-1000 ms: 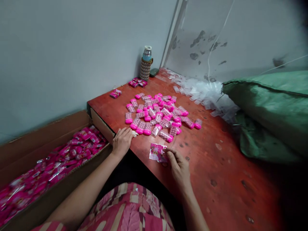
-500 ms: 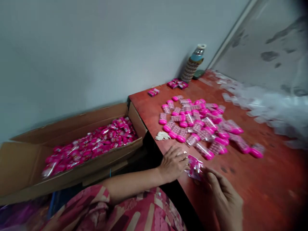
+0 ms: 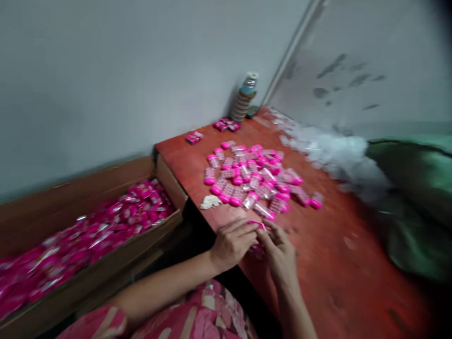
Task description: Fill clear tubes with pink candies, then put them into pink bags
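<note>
1. Head view: left hand (image 3: 232, 245) and right hand (image 3: 282, 258) had fingers clamped on a pink glossy packet (image 3: 256, 224) by the near edge of the tabletop (image 3: 328, 263), probably to steady its limp film.
2. Its visible strip slanted from ten towards four o'clock; the fingers hid which end led and its long axis.
3. Pink-capped clear tubes (image 3: 255, 181) lay piled at twelve o'clock, presumably within easy reach; a cardboard box (image 3: 172, 181) stood at nine.

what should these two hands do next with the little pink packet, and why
Probably ease its edges gently apart: the left hand and right hand meet at the pink packet, and loose pink-capped containers lie just beyond. The hands partly hide it, so I can't tell whether it's already open.
</note>
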Motion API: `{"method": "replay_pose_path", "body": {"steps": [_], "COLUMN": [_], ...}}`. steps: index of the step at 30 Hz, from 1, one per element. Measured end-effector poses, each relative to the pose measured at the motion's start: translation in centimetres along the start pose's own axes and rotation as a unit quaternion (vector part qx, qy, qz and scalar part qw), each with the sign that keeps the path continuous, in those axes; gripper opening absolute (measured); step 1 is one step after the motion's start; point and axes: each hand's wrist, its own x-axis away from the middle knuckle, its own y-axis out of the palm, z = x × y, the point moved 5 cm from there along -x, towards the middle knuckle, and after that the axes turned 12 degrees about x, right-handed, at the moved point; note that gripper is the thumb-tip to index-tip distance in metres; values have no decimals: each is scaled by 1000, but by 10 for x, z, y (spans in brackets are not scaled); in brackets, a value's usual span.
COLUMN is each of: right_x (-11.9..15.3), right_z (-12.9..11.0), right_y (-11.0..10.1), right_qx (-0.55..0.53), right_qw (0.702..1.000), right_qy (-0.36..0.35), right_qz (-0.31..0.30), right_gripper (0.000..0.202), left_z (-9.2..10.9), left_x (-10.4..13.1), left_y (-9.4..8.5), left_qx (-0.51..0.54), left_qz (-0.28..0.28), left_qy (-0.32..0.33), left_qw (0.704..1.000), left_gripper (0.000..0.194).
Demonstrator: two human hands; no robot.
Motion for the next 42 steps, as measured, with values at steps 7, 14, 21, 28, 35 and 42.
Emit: {"method": "replay_pose_path", "body": {"steps": [7, 14, 21, 28, 35, 42], "right_x": [3, -19, -63, -40, -33, -32], "right_z": [-4, -16, -22, -3, -9, -7], "right_y": [-10, -14, -5, -83, -65, -62], "right_qx": [-54, 193, 518, 454, 619, 545], "right_qw": [998, 971, 782, 840, 772, 830], "right_qy": [-19, -141, -347, -281, -46, -70], "right_qz": [14, 6, -17, 96, 134, 93], "right_gripper": [34, 22, 32, 30, 43, 21], "left_z": [-24, -33, -38, -52, -50, -55], "left_x": [-3, 9, 13, 13, -1, -4], "left_y": [10, 16, 0, -7, 0, 11], "left_qx": [317, 415, 455, 502, 550, 582], "left_qz": [-3, 17, 126, 183, 227, 296], "left_qy": [-328, -464, -521, -528, -514, -521], "left_qw": [890, 782, 711, 660, 618, 550], "left_gripper": [31, 24, 22, 17, 6, 6]}}
